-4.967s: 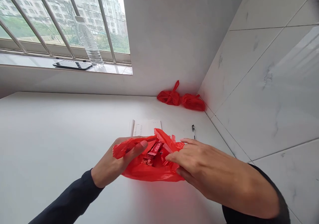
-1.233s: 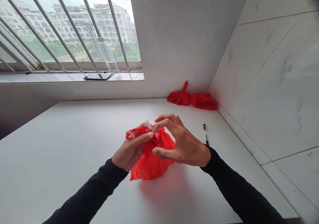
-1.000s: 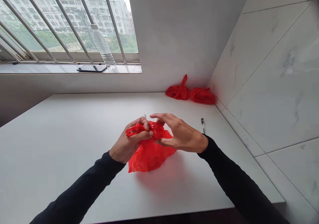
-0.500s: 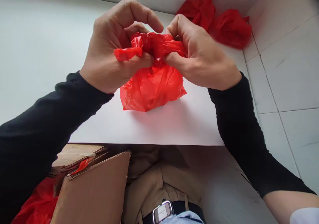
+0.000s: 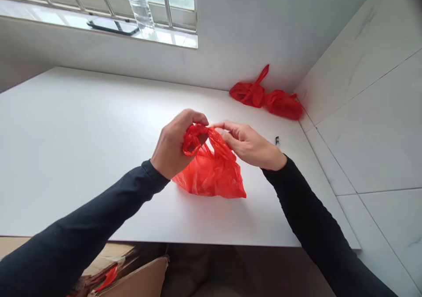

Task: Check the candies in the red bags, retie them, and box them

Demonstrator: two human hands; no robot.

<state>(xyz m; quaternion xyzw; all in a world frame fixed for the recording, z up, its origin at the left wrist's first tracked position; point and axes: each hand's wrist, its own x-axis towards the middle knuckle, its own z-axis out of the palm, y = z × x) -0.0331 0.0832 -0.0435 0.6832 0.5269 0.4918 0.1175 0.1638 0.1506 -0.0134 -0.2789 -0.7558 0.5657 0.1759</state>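
Note:
A red plastic bag rests on the white table, its lower part bulging and its contents hidden. My left hand is closed around one twisted handle of the bag, which loops over the fingers. With thumb and forefinger, my right hand pinches another twisted strand near the top. The two strands meet between my hands, just above the bag's body. Whether a knot is formed there I cannot tell.
Two tied red bags lie in the back right corner against the wall. A small dark object is on the table at right. On the windowsill stand a clear bottle and a dark flat object. A cardboard box is below the table's front edge.
The view has tilted up and back, showing the window and more table. My right hand has gone from gripping the bunched top to pinching a strand; the left now holds a loop.

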